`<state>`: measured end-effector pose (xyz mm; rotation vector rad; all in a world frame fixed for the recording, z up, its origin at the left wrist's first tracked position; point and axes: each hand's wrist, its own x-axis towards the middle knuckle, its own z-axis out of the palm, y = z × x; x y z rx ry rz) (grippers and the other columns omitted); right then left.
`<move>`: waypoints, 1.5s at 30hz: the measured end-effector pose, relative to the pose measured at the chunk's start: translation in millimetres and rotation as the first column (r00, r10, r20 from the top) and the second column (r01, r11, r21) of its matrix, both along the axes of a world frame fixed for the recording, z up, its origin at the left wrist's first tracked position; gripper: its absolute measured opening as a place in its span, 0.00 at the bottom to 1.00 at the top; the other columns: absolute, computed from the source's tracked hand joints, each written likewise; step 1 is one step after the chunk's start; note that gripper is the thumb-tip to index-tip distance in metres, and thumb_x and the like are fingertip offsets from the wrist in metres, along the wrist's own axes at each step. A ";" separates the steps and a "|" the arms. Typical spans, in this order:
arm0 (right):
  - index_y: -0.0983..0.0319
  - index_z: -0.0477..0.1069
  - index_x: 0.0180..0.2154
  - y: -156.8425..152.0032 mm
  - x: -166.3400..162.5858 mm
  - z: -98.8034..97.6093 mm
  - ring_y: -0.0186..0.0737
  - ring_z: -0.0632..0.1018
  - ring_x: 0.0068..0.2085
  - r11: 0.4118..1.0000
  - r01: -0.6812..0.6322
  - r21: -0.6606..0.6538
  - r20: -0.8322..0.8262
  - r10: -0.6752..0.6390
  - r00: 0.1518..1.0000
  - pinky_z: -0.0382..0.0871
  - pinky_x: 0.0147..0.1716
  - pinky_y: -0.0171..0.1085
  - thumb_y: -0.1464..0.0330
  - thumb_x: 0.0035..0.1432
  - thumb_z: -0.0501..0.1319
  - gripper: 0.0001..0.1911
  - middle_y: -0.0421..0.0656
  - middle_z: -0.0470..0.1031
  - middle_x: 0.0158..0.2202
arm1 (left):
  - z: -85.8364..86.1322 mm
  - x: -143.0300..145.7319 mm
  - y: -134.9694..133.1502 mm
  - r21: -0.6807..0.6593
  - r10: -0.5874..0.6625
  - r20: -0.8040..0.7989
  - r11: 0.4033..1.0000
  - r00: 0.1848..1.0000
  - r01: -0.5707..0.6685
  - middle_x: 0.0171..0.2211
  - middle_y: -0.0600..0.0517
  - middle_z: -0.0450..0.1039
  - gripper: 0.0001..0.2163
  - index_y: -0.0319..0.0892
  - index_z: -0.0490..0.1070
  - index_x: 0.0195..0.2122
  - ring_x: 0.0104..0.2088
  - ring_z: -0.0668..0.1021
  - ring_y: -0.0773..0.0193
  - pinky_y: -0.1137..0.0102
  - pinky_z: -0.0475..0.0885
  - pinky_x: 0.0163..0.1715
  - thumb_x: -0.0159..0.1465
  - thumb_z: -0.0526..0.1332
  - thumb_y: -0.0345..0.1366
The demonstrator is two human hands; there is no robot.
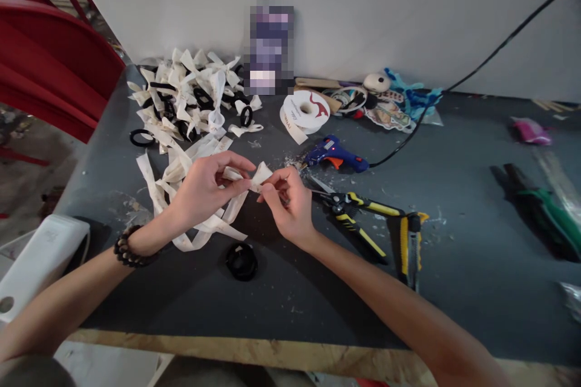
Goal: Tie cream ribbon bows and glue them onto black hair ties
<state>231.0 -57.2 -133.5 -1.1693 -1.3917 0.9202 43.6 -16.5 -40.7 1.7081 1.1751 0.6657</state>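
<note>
Both of my hands meet over the middle of the dark table, pinching a small cream ribbon bow [260,175]. My left hand [211,181], with a beaded bracelet on its wrist, grips the bow's left side between thumb and fingers. On the bow's right side, the fingertips of my right hand [289,202] are closed, partly hiding it. Under my left hand lie loose cream ribbon strips [195,236]. Several black hair ties [241,261] sit stacked nearer to me. Just beyond my right hand rests a blue glue gun [333,154], its red light on.
A pile of bows and hair ties [190,94] lies back left. A ribbon spool [306,110] stands by a blurred-out phone [272,48]. Yellow-black scissors [358,224], a yellow cutter [411,248] and green-handled pliers [549,211] lie right. A black cord [499,15] runs from the glue gun.
</note>
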 end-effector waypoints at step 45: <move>0.56 0.65 0.38 2.1 -5.1 -0.7 0.39 0.84 0.34 0.936 0.275 0.221 -0.034 -0.274 0.961 0.79 0.37 0.40 0.68 0.63 0.69 0.13 0.38 0.83 0.33 | -20.4 2.6 5.3 -0.674 0.527 0.436 0.728 0.730 -0.123 0.29 0.50 0.81 0.07 0.39 0.81 0.30 0.33 0.82 0.63 0.70 0.77 0.36 0.56 0.76 0.35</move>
